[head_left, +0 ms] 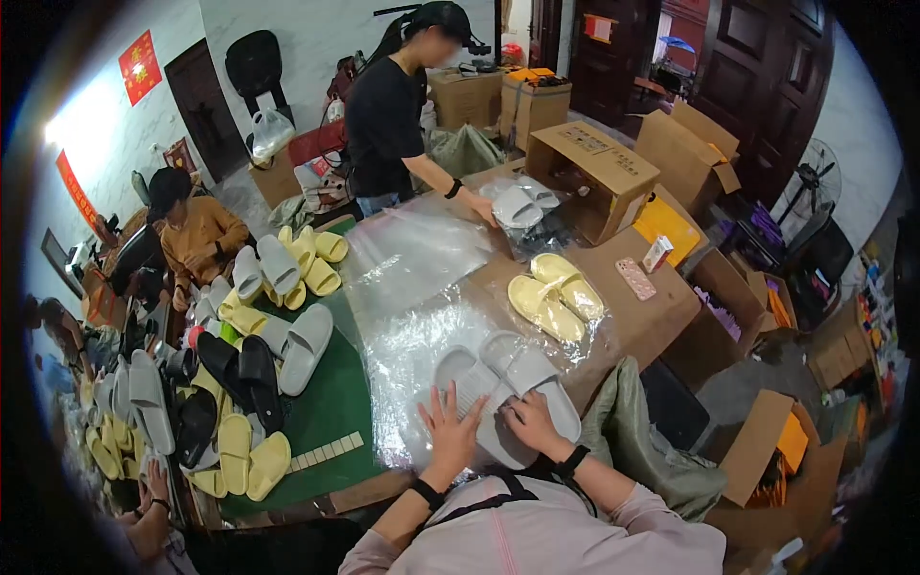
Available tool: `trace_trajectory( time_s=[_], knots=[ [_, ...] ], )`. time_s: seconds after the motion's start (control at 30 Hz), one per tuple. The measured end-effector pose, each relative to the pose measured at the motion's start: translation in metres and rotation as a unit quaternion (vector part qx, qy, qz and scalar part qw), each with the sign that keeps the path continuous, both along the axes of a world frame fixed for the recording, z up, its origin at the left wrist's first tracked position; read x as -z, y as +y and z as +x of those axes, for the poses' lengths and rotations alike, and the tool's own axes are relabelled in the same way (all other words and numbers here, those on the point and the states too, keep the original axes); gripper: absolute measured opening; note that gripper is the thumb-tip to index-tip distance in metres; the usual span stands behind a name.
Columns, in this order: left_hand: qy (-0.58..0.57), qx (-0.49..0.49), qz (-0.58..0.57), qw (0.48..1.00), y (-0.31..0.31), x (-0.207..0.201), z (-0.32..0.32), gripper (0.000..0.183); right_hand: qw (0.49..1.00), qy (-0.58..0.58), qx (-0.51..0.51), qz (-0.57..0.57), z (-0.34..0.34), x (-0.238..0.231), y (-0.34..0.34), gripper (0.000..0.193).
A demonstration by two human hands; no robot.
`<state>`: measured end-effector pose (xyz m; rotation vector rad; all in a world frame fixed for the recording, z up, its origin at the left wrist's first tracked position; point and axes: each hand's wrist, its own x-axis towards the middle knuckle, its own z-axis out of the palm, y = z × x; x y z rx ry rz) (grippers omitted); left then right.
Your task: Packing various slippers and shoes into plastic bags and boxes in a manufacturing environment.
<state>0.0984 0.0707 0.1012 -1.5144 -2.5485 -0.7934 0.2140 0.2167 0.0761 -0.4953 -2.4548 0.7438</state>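
Note:
A pair of light grey slippers (525, 366) lies in front of me on clear plastic bags (402, 335). My left hand (448, 428) rests on the left slipper with its fingers spread. Bent inward, the fingers of my right hand (537, 422) grip at the strap area between the two slippers; their tips are partly hidden. Just beyond, a pair of yellow slippers (548, 305) sits in a clear bag. Across the table, a co-worker's hand (479, 207) is at a bagged grey pair (522, 206).
Loose yellow, grey and black slippers (259, 383) are heaped on the green mat (326, 422) to my left, where another person sits. At the right stand open cardboard boxes (594, 172), a pink phone (635, 279), a small box (657, 253) and a woven sack (637, 450).

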Motion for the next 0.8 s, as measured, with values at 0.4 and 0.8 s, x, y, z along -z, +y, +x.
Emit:
trace_trajectory(
  time_s=[0.4, 0.8],
  knots=[
    [0.060, 0.084, -0.053, 0.993, -0.010, 0.000, -0.010, 0.045, 0.998, 0.000, -0.064, -0.018, -0.010, 0.024, -0.003, 0.018],
    [-0.065, 0.137, -0.024, 0.988, -0.011, -0.003, -0.004, 0.045, 0.989, 0.010, 0.108, -0.100, -0.025, 0.043, -0.017, 0.033]
  ],
)
